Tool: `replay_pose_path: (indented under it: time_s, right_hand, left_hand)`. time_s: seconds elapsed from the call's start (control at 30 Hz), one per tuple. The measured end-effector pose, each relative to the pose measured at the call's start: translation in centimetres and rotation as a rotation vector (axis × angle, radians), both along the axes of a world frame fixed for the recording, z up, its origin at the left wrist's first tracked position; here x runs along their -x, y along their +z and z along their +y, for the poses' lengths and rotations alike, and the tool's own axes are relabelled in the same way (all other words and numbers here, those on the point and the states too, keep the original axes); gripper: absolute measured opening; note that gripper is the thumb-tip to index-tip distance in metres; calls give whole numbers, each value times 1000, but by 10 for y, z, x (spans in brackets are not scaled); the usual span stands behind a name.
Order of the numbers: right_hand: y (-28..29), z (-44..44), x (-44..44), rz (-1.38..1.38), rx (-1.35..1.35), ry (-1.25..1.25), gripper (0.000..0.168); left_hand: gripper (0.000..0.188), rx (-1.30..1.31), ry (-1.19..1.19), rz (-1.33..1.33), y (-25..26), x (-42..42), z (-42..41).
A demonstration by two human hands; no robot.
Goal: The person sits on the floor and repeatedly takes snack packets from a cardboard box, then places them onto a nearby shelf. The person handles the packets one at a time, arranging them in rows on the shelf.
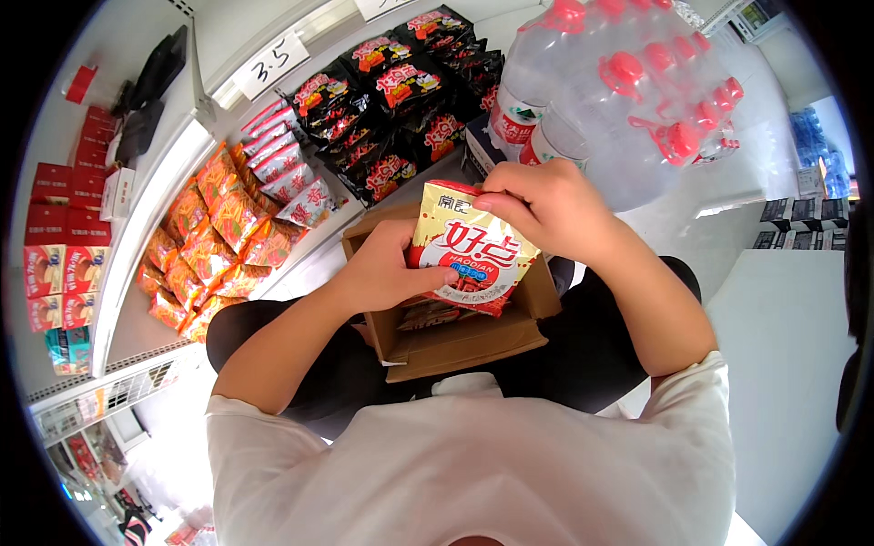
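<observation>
Both hands hold one yellow, red and white snack packet (478, 256), its printed front facing up. My left hand (389, 266) grips its left side, the thumb lying across the front. At the top right edge, my right hand (546, 208) pinches the packet between thumb and fingers. Beneath it, an open cardboard box (450, 345) rests between my legs, with some packets (430, 315) partly visible inside. The rest of the box's contents is hidden by the held packet and my hands.
Ahead, a shelf carries black snack packets (403, 85), white packets (287, 170) and orange packets (212, 239). Wrapped large bottles with red caps (580, 102) stand close beyond my right hand. Red boxes (68, 225) are at the far left. A white surface (778, 382) is at the right.
</observation>
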State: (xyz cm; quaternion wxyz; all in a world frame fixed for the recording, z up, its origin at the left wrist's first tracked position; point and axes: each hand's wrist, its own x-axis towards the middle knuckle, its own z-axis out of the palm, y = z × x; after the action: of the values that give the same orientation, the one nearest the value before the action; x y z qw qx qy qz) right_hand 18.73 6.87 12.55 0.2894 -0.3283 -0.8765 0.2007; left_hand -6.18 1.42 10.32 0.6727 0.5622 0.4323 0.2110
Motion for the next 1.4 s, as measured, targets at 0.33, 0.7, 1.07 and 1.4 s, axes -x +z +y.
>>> replay_pose_path:
  time_s: [0.33,0.7,1.07,1.4]
  right_hand:
    - [14,17,-21,169,-126,-311,18]
    - [-3,12,-7,100,-250,-147,23]
    - [7,12,-6,12,-273,-50,20]
    - [1,9,-8,-6,-227,-2,18]
  left_hand:
    - [35,-126,103,74,46,12,9]
    - [25,-807,786,240,200,74,151]
    - [30,-643,968,83,160,104,321]
    - [65,-749,1000,903,152,97,327]
